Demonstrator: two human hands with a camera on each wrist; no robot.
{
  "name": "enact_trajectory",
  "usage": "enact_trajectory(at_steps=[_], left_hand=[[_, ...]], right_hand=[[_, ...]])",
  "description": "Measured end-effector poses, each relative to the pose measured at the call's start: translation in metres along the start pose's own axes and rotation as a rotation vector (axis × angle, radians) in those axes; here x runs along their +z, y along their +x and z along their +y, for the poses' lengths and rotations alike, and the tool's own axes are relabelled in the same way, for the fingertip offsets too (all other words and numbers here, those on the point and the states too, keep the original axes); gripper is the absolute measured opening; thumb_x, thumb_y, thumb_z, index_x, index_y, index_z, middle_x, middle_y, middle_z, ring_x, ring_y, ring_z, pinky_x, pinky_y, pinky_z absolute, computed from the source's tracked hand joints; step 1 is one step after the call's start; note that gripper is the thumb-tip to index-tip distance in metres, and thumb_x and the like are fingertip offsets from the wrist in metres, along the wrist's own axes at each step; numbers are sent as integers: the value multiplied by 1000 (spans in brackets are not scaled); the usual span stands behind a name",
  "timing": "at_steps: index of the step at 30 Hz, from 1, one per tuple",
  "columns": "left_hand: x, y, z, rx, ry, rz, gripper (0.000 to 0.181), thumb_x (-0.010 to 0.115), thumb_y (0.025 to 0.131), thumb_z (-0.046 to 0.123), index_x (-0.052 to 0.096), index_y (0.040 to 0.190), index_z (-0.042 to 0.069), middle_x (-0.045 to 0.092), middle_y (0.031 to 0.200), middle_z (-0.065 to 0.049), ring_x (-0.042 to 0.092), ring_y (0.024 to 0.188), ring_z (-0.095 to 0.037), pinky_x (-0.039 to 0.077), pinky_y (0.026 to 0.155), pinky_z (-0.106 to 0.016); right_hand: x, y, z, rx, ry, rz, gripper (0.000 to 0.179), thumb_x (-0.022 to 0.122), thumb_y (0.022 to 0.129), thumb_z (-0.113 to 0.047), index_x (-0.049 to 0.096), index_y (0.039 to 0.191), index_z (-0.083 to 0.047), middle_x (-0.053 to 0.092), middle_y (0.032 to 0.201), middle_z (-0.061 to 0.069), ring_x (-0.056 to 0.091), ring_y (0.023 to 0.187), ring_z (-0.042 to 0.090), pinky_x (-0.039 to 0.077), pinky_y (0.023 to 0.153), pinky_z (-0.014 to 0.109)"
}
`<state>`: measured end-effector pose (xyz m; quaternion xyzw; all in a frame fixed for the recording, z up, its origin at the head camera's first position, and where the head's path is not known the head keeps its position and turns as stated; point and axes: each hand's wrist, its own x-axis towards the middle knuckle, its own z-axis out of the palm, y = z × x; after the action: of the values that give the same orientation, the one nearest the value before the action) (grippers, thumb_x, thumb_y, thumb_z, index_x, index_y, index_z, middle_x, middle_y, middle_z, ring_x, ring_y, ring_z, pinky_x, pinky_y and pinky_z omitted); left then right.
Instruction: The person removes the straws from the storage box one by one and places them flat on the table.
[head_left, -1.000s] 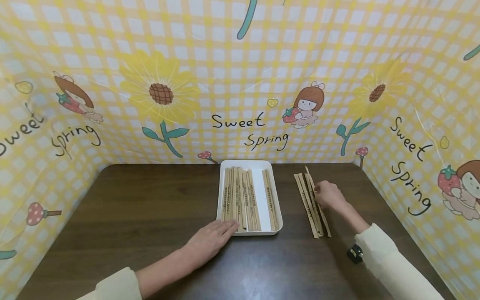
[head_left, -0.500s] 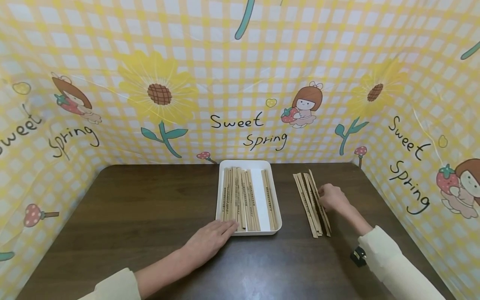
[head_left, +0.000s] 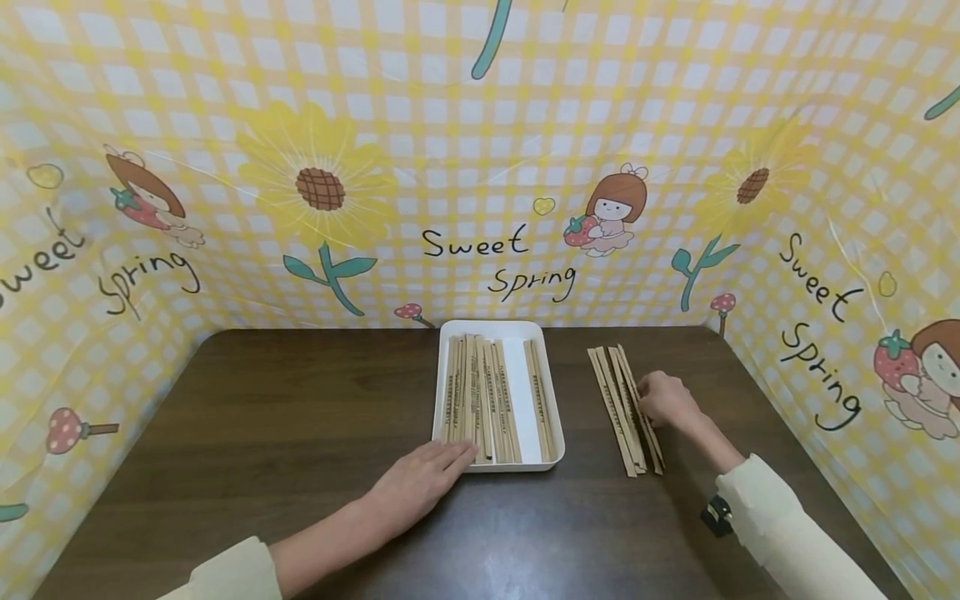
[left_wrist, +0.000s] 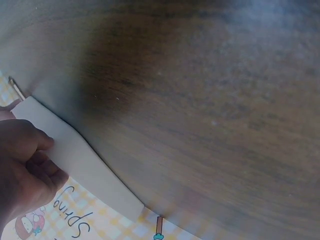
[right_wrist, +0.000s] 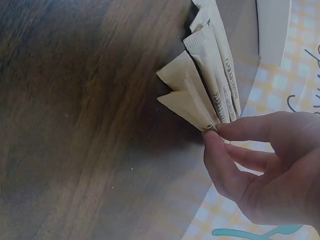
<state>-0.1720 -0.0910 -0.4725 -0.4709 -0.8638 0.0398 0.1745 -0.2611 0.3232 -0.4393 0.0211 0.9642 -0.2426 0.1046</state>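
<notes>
In the head view a white tray (head_left: pixel 527 421) holds a wide row of paper-wrapped straws (head_left: pixel 495 400) on its left and a few along its right wall. My left hand (head_left: pixel 423 479) grips the tray's near left corner, fingers over the rim; the left wrist view has the thumb against the outer wall (left_wrist: pixel 82 157). To the tray's right, several loose paper-wrapped straws (head_left: pixel 613 417) lie side by side. My right hand (head_left: pixel 667 400) pinches the rightmost straw (right_wrist: pixel 186 106) between thumb and forefinger; its flat crimped end points away from the hand in the right wrist view.
The brown wooden table (head_left: pixel 315 400) ends at a yellow checked cloth (head_left: pixel 480 167) that rises behind it and on both sides. A small black device (head_left: pixel 716 514) sits at the right sleeve. The tray stands close to the table's far edge.
My right hand has shifted slightly right and toward me. The far tip of the pinched straw has come down closer to the other loose straws. The left hand and the tray stay put.
</notes>
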Motion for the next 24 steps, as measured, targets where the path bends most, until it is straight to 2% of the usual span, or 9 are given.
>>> enact_trajectory(at_steps=[7, 12, 18, 22, 24], left_hand=[[-1, -1, 0, 3, 4, 5, 50, 70, 88, -1, 57, 137, 0, 61, 134, -13, 60, 119, -21, 49, 100, -35], [-2, -1, 0, 6, 10, 22, 51, 72, 87, -1, 57, 136, -1, 62, 133, -13, 61, 118, -21, 50, 99, -35], [-3, -1, -1, 6, 8, 33, 50, 71, 87, -2, 58, 135, -1, 62, 132, -14, 62, 117, -21, 50, 99, -36], [-2, -1, -1, 8, 0, 39, 49, 71, 87, -2, 58, 135, -1, 62, 132, -13, 62, 117, -22, 50, 99, -36], [-2, -2, -1, 10, -3, 42, 49, 71, 87, -2, 58, 135, -2, 63, 132, -14, 62, 117, -22, 50, 99, -36]], right_hand=[[0, -1, 0, 11, 9, -11, 50, 49, 80, 3, 55, 129, 15, 59, 121, 35, 66, 60, 18, 57, 55, 33], [-2, -3, -1, 5, -2, -28, 48, 53, 85, -1, 53, 131, 16, 58, 124, 36, 66, 62, 19, 56, 57, 35], [-4, -6, -3, 17, -10, -37, 50, 57, 88, -7, 51, 132, 15, 67, 106, 26, 64, 61, 20, 54, 56, 36], [-3, -7, -2, 5, -16, -25, 48, 56, 88, -7, 53, 131, 15, 67, 106, 27, 64, 60, 20, 54, 56, 36], [-4, -7, -2, -4, -18, -15, 46, 55, 88, -7, 55, 129, 15, 68, 99, 24, 63, 60, 20, 53, 55, 36]])
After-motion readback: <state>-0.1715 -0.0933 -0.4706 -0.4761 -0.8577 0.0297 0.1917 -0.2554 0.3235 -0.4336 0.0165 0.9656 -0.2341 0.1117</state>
